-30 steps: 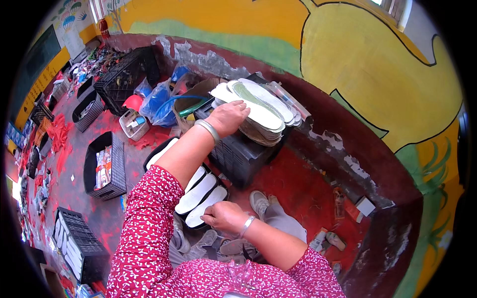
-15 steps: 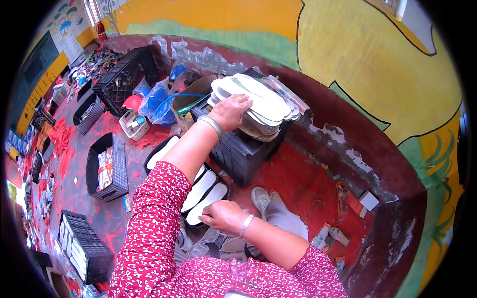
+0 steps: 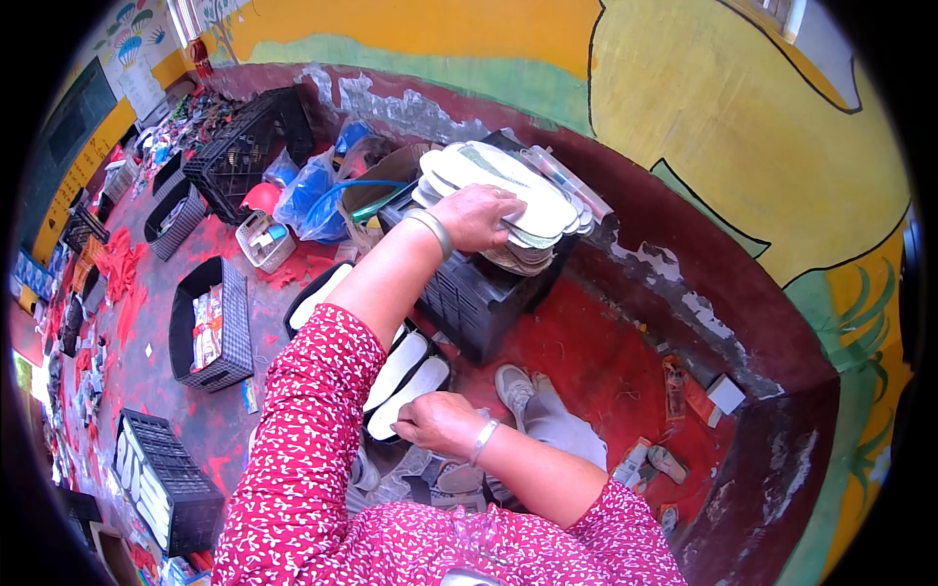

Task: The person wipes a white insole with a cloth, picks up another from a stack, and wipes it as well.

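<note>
A stack of white insoles (image 3: 535, 200) lies on an upturned-looking black plastic crate (image 3: 479, 303). My left hand (image 3: 476, 217) reaches over it, fingers and thumb bent round the near edge of the upper insoles. Below, a black tray (image 3: 447, 369) holds more white insoles (image 3: 399, 373) side by side; my left forearm hides part of it. My right hand (image 3: 440, 426) hovers at the tray's near end, its fingers curled together beside the closest insole. Whatever those fingers hold, if anything, is hidden.
Blue plastic bags (image 3: 315, 203) and a small white basket (image 3: 266, 242) sit beyond the crate. Leftward stand a grey woven basket (image 3: 234, 332) with packets and a black crate (image 3: 186, 493) of white insoles. A peeling maroon wall (image 3: 703, 313) borders the right. Small boxes (image 3: 725, 395) lie beside it.
My left hand has slid a little to the right along the front of the insole stack. My right hand has stayed in place.
</note>
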Available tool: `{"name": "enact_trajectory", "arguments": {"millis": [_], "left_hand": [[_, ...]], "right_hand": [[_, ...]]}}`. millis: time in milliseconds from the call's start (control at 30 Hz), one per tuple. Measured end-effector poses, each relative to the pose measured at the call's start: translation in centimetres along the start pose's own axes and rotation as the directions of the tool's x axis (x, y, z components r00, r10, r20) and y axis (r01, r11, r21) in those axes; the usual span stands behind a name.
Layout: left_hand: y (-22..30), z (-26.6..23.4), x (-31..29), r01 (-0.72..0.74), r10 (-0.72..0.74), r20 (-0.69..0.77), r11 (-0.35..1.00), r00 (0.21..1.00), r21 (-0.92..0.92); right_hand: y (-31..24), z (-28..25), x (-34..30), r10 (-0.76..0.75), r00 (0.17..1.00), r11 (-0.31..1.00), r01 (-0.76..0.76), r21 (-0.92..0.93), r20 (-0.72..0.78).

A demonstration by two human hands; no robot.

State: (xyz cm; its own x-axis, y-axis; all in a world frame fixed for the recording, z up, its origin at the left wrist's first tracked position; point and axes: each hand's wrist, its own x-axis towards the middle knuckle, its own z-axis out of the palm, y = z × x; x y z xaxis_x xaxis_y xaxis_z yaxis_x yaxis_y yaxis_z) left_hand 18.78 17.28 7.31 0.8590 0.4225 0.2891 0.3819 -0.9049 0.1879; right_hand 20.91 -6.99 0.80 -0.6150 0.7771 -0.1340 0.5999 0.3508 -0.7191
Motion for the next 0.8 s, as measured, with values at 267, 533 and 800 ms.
{"name": "enact_trajectory", "arguments": {"millis": [267,533,800], "left_hand": [[-0.4,1.0,0.9,-0.006,0.037,-0.158,0.981,0.987,0.192],[1.3,-6.0,-0.8,-0.167,-0.191,-0.887,0.945,0.420,-0.283],[3.1,-7.7,-15.9,-0.420,-0.739,-0.255,-0.041,0.623,-0.907]], "right_hand": [[-0.1,-0.1,-0.3,0.008,1.000,1.000,-0.008,0.010,-0.003],[0.2,-0.7,-0.1,0.071,0.996,0.995,-0.067,0.071,-0.059],[4.2,-5.7,-1.3,0.232,0.914,0.617,0.127,0.776,-0.334]]}}
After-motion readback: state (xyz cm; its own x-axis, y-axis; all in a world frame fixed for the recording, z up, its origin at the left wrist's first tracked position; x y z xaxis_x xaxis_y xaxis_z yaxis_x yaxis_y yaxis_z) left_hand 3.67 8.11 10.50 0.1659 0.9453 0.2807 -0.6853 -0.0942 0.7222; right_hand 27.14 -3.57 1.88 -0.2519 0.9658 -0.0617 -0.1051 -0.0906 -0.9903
